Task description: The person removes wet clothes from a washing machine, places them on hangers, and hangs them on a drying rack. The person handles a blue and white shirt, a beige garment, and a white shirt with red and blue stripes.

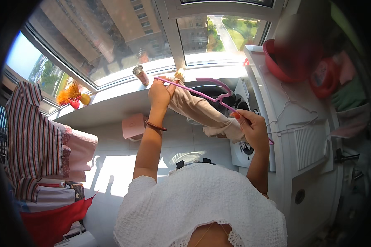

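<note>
A pink clothes hanger (204, 96) stretches between my two hands, its hook curving up toward the window. A beige garment (201, 108) hangs along it, bunched and creased. My left hand (160, 94) grips one end of the hanger together with the cloth. On the other side, my right hand (250, 126) pinches the hanger near its neck, with the garment's other end against the fingers. The hanger's far tip pokes out past my right wrist. Behind the cloth is a front-loading washing machine (245, 154) with its round door opening partly hidden.
A can (140, 75) and orange artificial flowers (69, 94) stand on the windowsill. Striped clothing (37, 132) hangs at left. A pink bin (134, 126) sits on the floor. At right, a red basin (272, 61), a wire hanger (289, 102) and a washboard sink (312, 145) occupy the counter.
</note>
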### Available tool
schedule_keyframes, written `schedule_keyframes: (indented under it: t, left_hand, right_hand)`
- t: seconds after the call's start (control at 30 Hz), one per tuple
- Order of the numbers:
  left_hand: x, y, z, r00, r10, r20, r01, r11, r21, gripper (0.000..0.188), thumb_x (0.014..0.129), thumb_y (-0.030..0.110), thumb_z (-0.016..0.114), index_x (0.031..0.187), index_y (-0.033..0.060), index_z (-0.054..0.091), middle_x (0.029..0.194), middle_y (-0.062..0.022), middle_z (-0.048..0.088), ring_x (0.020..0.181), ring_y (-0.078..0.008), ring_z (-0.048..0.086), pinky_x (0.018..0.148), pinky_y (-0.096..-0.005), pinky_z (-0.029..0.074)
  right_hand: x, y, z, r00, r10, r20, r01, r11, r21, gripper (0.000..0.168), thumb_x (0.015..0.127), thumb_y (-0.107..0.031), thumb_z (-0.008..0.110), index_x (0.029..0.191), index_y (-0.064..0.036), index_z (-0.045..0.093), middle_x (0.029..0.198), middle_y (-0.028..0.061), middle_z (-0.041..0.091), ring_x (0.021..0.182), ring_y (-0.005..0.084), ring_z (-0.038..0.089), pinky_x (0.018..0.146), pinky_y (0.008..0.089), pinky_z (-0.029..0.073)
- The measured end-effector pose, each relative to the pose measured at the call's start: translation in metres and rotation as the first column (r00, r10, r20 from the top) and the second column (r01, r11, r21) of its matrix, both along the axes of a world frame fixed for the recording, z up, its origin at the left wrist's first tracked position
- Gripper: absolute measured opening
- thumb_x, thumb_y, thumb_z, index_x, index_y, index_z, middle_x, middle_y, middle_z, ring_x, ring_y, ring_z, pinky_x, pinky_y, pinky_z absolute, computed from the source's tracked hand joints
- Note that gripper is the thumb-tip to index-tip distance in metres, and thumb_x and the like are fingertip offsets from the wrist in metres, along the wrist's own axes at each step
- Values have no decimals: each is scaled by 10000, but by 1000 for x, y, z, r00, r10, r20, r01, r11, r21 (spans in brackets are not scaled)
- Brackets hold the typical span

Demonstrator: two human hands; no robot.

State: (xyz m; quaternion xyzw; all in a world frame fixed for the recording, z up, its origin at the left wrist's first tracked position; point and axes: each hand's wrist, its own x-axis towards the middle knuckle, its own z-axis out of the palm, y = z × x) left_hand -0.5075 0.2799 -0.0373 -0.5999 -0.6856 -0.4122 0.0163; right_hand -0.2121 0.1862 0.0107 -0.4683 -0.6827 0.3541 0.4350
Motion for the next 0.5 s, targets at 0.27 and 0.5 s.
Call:
schedule_keyframes:
  t: [0.27, 0.5]
  left_hand:
    - [-14, -14, -14, 962, -71, 265, 103, 989, -109, 283, 760, 235, 699, 922, 10, 638, 844, -137, 650, 726, -180, 635, 645, -283, 494]
    - [9, -40, -62, 374, -479, 794, 51, 866, 498, 212, 913, 148, 514, 1063, 5, 472, 1169, -69, 455, 875, -145, 563, 831, -261, 445]
  right_hand:
    - [2, -5, 0, 984, -172, -40, 173, 985, 30, 199, 870, -181, 596, 932, -3, 662, 572, 16, 531, 470, 52, 407, 424, 204, 292]
    - [11, -9, 11, 990, -137, -38, 137, 991, -11, 186, 864, -174, 603, 925, -7, 659, 597, 29, 559, 483, 69, 436, 434, 208, 321]
